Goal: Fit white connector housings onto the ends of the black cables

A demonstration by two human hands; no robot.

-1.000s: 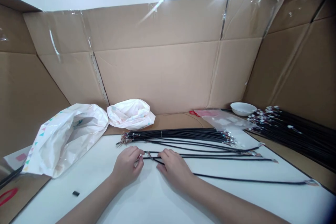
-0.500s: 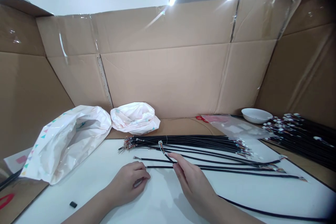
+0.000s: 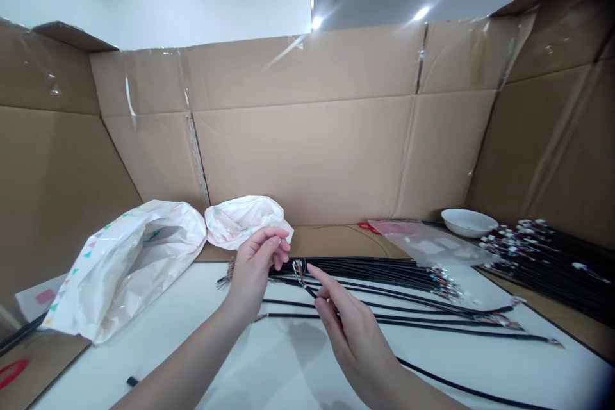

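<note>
My right hand (image 3: 353, 330) pinches a black cable (image 3: 432, 378) near its end, and the bared coloured wire tips (image 3: 299, 267) stick up above the fingers. My left hand (image 3: 259, 262) is raised just left of those tips, fingers curled in a pinch; something small may be in them, but I cannot make it out. Behind both hands a bundle of black cables (image 3: 369, 267) lies across the white table (image 3: 269, 365). Several loose cables (image 3: 408, 320) lie in front of the bundle.
Two white plastic bags (image 3: 129, 262) (image 3: 243, 221) sit at the left and back. A clear bag (image 3: 423, 240), a white bowl (image 3: 468, 221) and another heap of black cables (image 3: 552, 256) are at the right. Cardboard walls (image 3: 312, 141) enclose the table. A small black piece (image 3: 131, 382) lies near my left forearm.
My left hand has risen from the table up to the cable's end. My right hand still holds the cable with its tip lifted. The camera has tilted upward.
</note>
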